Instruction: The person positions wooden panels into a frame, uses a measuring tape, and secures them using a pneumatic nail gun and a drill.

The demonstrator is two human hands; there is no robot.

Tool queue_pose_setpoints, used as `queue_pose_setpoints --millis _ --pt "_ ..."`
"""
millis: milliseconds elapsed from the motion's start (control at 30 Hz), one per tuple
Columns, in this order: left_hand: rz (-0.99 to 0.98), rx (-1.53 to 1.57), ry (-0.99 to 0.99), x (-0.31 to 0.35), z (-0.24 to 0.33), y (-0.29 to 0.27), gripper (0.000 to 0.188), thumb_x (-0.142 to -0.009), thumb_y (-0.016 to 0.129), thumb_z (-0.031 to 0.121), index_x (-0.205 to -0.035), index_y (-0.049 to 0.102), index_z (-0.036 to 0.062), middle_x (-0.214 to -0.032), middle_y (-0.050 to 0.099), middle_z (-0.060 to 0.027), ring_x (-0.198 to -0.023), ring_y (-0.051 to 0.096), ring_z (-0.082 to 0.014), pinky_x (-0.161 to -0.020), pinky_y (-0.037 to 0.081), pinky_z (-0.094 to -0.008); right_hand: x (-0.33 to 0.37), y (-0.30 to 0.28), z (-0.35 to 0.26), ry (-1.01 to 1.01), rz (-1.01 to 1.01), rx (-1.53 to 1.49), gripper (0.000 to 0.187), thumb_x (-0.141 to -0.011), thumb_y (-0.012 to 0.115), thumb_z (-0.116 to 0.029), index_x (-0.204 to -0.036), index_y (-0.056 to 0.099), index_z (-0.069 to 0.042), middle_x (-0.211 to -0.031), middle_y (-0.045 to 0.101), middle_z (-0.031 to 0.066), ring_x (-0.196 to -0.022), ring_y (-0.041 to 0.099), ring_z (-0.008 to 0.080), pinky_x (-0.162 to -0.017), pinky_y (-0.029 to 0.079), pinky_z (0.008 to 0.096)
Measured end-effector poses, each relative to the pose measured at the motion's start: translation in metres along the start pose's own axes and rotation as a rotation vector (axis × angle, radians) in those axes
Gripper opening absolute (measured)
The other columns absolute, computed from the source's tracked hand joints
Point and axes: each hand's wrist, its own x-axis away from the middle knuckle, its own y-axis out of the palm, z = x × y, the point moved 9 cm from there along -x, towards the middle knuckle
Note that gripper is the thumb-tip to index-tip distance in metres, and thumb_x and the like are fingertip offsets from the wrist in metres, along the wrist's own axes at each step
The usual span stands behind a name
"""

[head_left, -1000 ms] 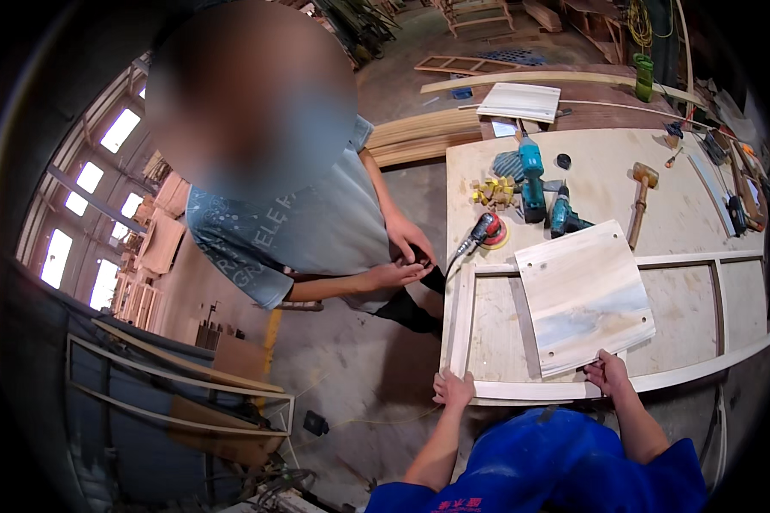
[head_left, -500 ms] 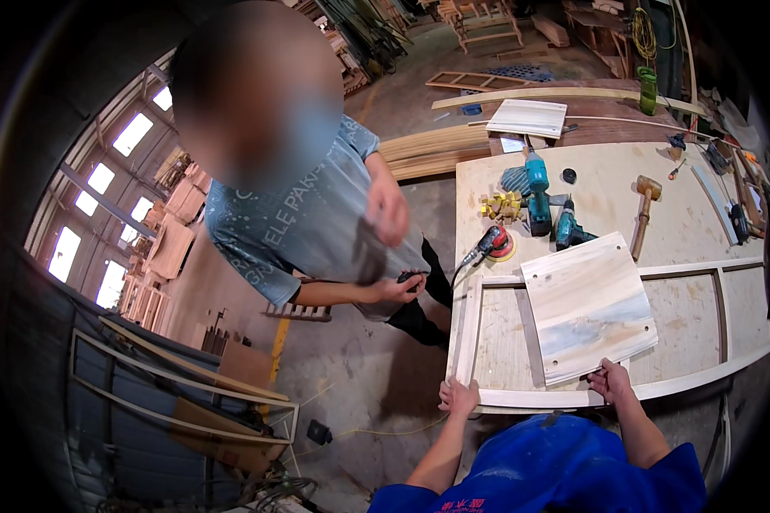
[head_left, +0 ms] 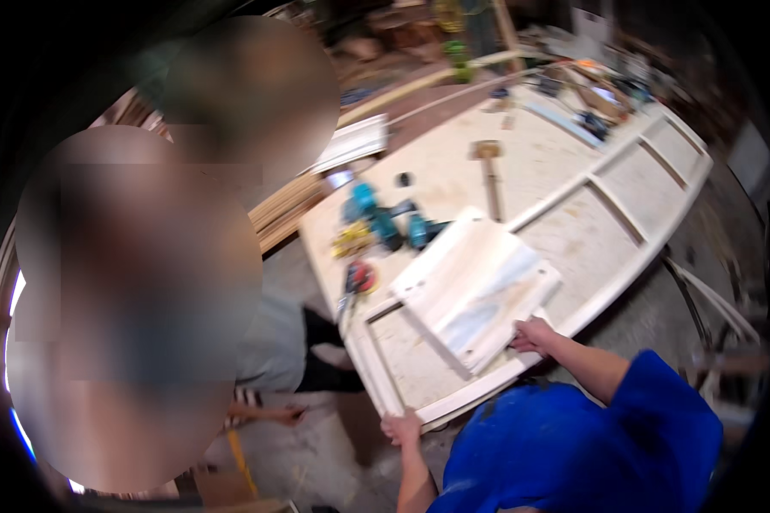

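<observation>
A long, pale wooden frame [head_left: 592, 309] with crossbars lies along the near side of the workbench. My left hand [head_left: 402, 426] is closed round its near left corner. Resting aslant across the frame is a pale wooden panel [head_left: 479, 291] with bluish streaks and holes near its corners. My right hand [head_left: 532, 337] has its fingers curled at the panel's near edge, just above the frame's front rail. Motion blurs the picture, and the fingertips of both hands are partly hidden.
A red sander [head_left: 362, 276], yellowish small blocks [head_left: 351, 240], teal power drills [head_left: 376, 214] and a wooden mallet [head_left: 488, 162] lie on the workbench [head_left: 441, 162]. More tools crowd its far right end. A co-worker [head_left: 274, 342] stands close at the left.
My view has swung, so the bench now slants up to the right and the co-worker fills more of the left side. Both hands keep their places at the frame and the panel.
</observation>
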Motion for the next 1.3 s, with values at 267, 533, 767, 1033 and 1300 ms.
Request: queue_pose_setpoints --millis 267,533,767,1033,1300 --pt "-0.016 -0.040 0.107 -0.006 0.004 0.008 0.091 -0.084 0.070 0.045 -0.152 0.029 0.0010 -0.155 0.030 -0.0264 -0.138 0.037 -0.0454 -0.110 0.038 -0.0600 0.009 -0.011 -0.001 -0.025 0.024 -0.020 0.032 -0.098 0.063 -0.030 -0.117 0.062 -0.005 -0.102 0.069 0.0111 -0.087 0.073 0.0225 -0.069 0.063 0.0373" --pt "-0.016 -0.013 0.071 0.002 0.007 0.005 0.089 -0.084 0.070 0.042 -0.153 0.031 0.0030 -0.154 0.030 -0.0257 -0.135 0.040 -0.0458 -0.108 0.041 -0.0586 0.023 -0.014 -0.002 -0.057 0.072 -0.016 0.044 -0.096 0.064 -0.029 -0.122 0.056 0.006 -0.112 0.067 0.0186 -0.091 0.075 0.0284 -0.070 0.063 0.0404" --pt "-0.013 -0.028 0.090 -0.014 0.002 0.010 0.087 -0.086 0.069 0.042 -0.152 0.030 0.0001 -0.153 0.028 -0.0286 -0.134 0.038 -0.0494 -0.105 0.040 -0.0620 0.017 -0.010 -0.007 -0.075 0.077 -0.005 0.042 -0.094 0.066 -0.028 -0.114 0.059 0.008 -0.111 0.067 0.0192 -0.089 0.076 0.0282 -0.067 0.065 0.0391" --pt "0.023 -0.084 0.046 0.001 0.011 0.002 0.082 -0.087 0.066 0.041 -0.152 0.031 0.0029 -0.152 0.031 -0.0275 -0.135 0.039 -0.0502 -0.102 0.041 -0.0654 0.011 -0.014 0.001 -0.074 0.084 -0.033 0.035 -0.095 0.067 -0.025 -0.111 0.061 0.006 -0.102 0.069 0.0156 -0.083 0.076 0.0255 -0.065 0.065 0.0386" --pt "0.086 -0.130 -0.020 -0.006 0.003 0.010 0.078 -0.085 0.068 0.029 -0.151 0.036 0.0016 -0.149 0.038 -0.0287 -0.134 0.044 -0.0485 -0.104 0.044 -0.0621 0.011 -0.019 0.009 -0.004 0.044 -0.068 0.034 -0.097 0.065 -0.027 -0.114 0.059 0.002 -0.103 0.069 0.0140 -0.087 0.076 0.0251 -0.069 0.065 0.0386"
